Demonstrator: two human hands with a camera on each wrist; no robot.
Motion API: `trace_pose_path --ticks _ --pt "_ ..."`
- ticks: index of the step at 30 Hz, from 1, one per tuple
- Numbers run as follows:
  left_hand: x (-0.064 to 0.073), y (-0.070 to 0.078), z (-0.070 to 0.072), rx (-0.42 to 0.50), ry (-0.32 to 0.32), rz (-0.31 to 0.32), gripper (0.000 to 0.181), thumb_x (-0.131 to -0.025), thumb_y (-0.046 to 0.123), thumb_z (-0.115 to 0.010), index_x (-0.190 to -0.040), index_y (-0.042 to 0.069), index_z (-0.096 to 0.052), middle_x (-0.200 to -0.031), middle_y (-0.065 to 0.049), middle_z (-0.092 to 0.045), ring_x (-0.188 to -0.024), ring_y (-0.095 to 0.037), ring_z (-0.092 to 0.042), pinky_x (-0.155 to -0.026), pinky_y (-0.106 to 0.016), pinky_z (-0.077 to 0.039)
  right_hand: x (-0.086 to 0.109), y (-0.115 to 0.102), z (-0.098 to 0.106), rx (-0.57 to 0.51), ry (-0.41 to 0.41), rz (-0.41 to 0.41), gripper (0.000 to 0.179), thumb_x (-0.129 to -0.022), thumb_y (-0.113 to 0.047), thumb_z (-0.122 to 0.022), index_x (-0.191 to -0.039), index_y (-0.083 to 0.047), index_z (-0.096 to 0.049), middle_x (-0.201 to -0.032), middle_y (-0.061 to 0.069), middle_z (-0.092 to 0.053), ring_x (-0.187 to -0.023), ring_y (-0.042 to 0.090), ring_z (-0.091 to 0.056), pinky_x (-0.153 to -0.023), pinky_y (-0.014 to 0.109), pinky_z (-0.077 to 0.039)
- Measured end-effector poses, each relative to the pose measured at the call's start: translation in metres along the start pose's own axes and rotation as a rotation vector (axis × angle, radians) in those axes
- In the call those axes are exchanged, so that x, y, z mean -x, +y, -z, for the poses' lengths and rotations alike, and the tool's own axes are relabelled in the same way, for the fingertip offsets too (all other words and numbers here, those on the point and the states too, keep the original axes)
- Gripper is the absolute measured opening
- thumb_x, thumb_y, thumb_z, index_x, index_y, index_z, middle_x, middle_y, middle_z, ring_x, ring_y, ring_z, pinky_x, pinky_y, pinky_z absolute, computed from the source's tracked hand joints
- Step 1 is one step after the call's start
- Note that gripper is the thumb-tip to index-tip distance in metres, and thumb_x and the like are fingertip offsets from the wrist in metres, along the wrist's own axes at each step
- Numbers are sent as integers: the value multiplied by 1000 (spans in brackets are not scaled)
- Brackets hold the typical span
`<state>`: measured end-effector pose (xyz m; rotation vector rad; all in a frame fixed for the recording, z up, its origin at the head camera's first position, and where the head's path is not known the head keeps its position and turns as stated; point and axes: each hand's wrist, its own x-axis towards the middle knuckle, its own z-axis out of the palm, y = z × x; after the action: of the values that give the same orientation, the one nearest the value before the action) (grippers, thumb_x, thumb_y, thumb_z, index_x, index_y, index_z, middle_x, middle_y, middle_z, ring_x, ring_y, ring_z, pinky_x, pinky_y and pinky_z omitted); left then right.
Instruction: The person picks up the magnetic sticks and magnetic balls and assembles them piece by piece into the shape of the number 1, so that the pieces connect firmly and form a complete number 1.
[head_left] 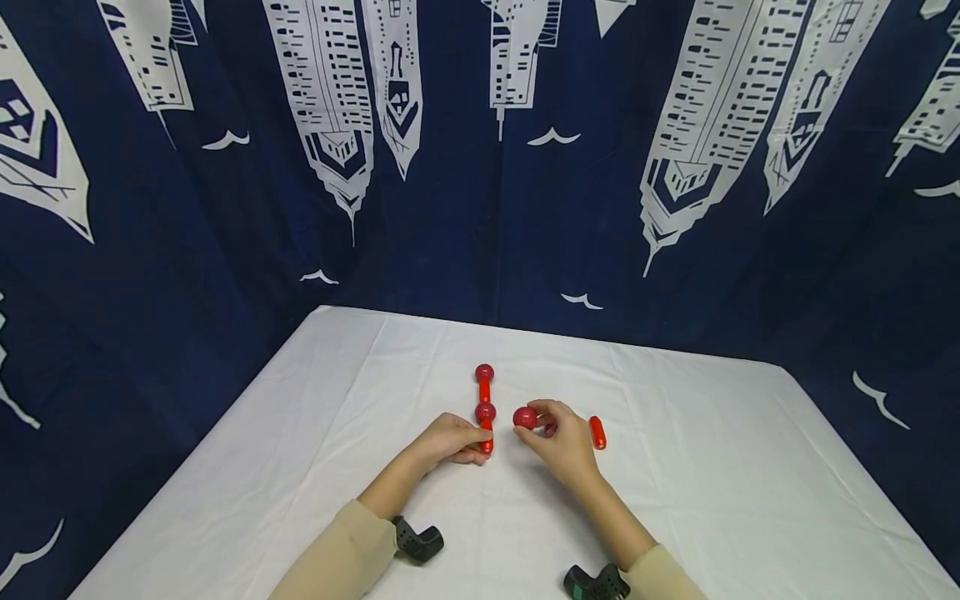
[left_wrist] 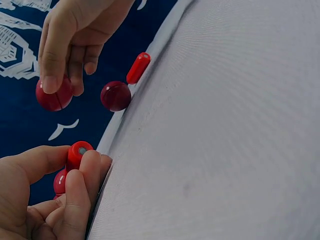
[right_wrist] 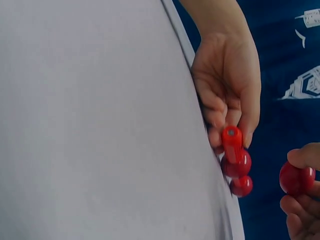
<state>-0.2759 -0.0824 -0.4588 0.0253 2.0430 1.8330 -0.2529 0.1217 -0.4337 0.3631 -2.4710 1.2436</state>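
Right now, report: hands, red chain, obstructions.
Left hand grips red chain by its end stick. Right hand pinches held ball, apart from chain. Spare stick, loose ball aside, not between.

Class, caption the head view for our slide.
Left hand pinches a red ball-and-rod chain; right hand holds a red ball; another rod lies nearby.

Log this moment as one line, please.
left hand: grips end stick of chain | right hand: holds red ball, apart from chain | loose stick: on table
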Motion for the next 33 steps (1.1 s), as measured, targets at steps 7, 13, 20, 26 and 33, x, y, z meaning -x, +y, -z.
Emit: trace_pose_path --ticks 7,13,20,26,33 --pt "-2 0 1 2 -4 -18 24 -91 17 -68 -86 -6 -69 -64 -5 -67 -56 -7 -64 -52 -12 -51 8 -10 -6 -299 -86 -259 33 -79 -12 -82 -105 -1 -65 -89 5 -67 -81 18 -64 -68 21 -55" --pt "0 -1 0 -7 -8 -17 23 -91 16 -68 -87 -7 -69 -65 -5 -67 -55 -6 -64 -52 -12 -51 20 -16 -15 -469 -144 -341 35 -80 -6 -79 -107 5 -60 -90 7 -65 -79 18 -64 -67 21 -54" --pt "1 0 0 -4 5 -21 24 -91 17 -68 -86 -6 -69 -63 -4 -66 -54 -5 -63 -52 -12 -50 27 -13 -23 -485 -204 -336 31 -77 2 -75 -103 6 -59 -81 7 -64 -74 16 -61 -63 20 -51" --pt "2 -1 0 3 14 -17 21 -91 15 -68 -84 -5 -68 -60 -2 -64 -53 -5 -62 -50 -11 -49 31 -9 -27 -481 -270 -309 33 -75 3 -75 -101 5 -54 -80 5 -62 -73 15 -60 -63 20 -51" --pt "0 -2 -1 -2 13 -22 22 -91 16 -68 -84 -5 -69 -61 -2 -63 -52 -4 -61 -50 -11 -49 35 -6 -31 -401 -305 -239 33 -75 -3 -81 -98 2 -58 -84 5 -62 -77 18 -62 -65 20 -51"
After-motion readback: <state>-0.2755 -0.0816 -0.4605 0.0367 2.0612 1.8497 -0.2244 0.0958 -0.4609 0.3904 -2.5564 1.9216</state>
